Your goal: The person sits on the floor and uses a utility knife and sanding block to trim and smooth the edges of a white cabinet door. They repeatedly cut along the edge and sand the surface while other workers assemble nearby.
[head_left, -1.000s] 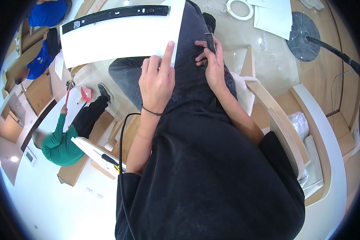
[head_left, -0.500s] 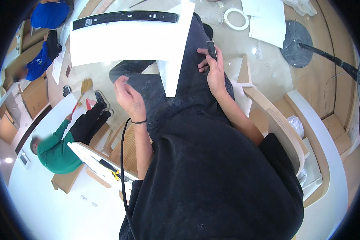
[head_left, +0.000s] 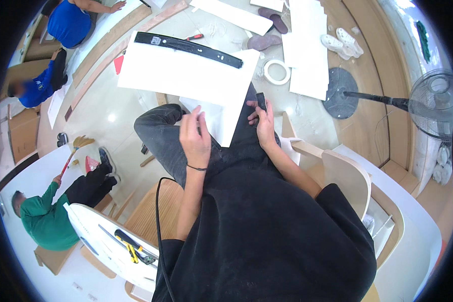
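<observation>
A curved white panel (head_left: pixel 181 73) lies across my lap, with a black strip (head_left: pixel 186 49) along its far edge and a narrow end reaching toward my body. Above my thigh, beside the panel's near edge, my left hand (head_left: pixel 195 138) is raised with its fingers loosely bent and apart. Nothing shows between them. My right hand (head_left: pixel 263 126) is on the right side of the panel, fingers closed around a small black rectangular piece (head_left: pixel 260 101) that points upward. What kind of piece it is, I cannot tell.
A white tape roll (head_left: pixel 277 72), white sheets (head_left: pixel 307 55), shoes (head_left: pixel 342 44) and a standing fan (head_left: pixel 433 103) are ahead and right. On my left, a white board (head_left: pixel 100 234) bears yellow-black pliers (head_left: pixel 131 246). A person in green (head_left: pixel 45 216) holds a broom (head_left: pixel 78 143); two others wear blue.
My left hand has moved up and right, closer to the panel's near edge. My right hand still holds the black piece. The whole view has shifted, showing more floor ahead and the fan.
</observation>
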Demonstrator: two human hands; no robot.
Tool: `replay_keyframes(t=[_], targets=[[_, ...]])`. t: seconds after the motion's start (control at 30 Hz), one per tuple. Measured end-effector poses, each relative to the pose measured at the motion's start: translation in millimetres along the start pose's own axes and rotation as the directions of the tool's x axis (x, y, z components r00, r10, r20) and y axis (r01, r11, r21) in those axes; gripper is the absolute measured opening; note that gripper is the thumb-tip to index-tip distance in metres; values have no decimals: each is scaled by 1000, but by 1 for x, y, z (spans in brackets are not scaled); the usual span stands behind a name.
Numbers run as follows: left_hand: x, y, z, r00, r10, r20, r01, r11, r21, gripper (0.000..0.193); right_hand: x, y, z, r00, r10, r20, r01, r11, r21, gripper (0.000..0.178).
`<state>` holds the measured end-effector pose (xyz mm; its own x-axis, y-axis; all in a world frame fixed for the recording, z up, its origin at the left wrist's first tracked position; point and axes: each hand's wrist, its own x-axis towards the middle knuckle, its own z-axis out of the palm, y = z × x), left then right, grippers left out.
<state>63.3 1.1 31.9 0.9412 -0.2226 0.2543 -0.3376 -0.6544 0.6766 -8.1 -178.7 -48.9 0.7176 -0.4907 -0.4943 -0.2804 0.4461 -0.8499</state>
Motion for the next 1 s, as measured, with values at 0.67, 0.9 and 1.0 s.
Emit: replay_keyframes(t=[0.67, 0.9, 1.0], targets=[[-40, 8, 20, 967, 223, 123, -188, 951, -244, 57, 34, -157, 10, 605, -324, 727, 663, -299, -686, 61], [-38, 0, 35, 943, 254, 214, -188, 939, -287, 79, 24, -162, 17, 610, -151, 778, 654, -458, -602, 70], [-42, -4, 38, 952, 244, 185, -171, 925, -340, 81, 23, -164, 21, 648, -164, 744, 607, -478, -634, 72]])
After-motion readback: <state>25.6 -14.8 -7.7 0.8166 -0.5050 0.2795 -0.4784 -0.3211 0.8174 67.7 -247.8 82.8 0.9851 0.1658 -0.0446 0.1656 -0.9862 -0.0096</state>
